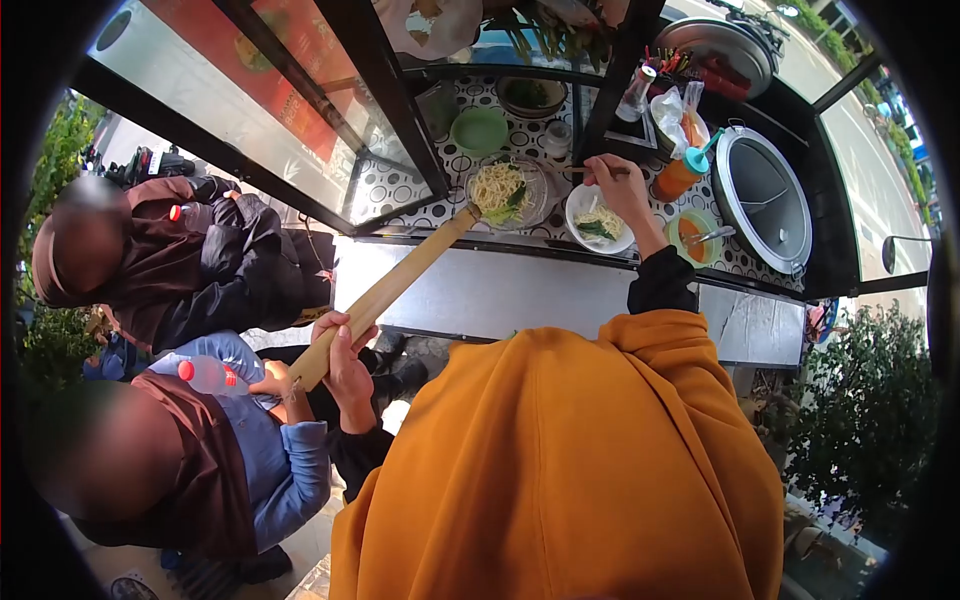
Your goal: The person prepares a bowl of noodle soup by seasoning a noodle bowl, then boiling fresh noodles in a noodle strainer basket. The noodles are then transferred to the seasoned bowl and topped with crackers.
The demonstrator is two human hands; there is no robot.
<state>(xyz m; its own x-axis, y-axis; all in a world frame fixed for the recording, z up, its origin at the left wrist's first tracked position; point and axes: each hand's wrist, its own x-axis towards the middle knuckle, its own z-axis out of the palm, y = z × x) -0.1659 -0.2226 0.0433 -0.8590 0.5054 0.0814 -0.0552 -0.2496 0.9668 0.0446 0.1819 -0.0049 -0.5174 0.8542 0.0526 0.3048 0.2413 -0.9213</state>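
My left hand (346, 368) is closed around a long bamboo handle (410, 268). At its far end, a heap of pale noodles and greens (498, 190) lies in what looks like a noodle strainer, over a clear dish whose rim shows on the right. My right hand (622, 192) is closed on thin sticks that look like chopsticks (574, 170), pointing left towards the noodles. Just below that hand stands a white bowl (582, 238) with noodles and leafy greens in it.
Right of the bowl are an orange sauce bottle (668, 182), a green bowl (688, 228) with a spoon and a large lidded pot (765, 200). A green bowl (480, 131) sits further back. Glass panels (385, 150) frame the stall. Two people (270, 450) sit at left.
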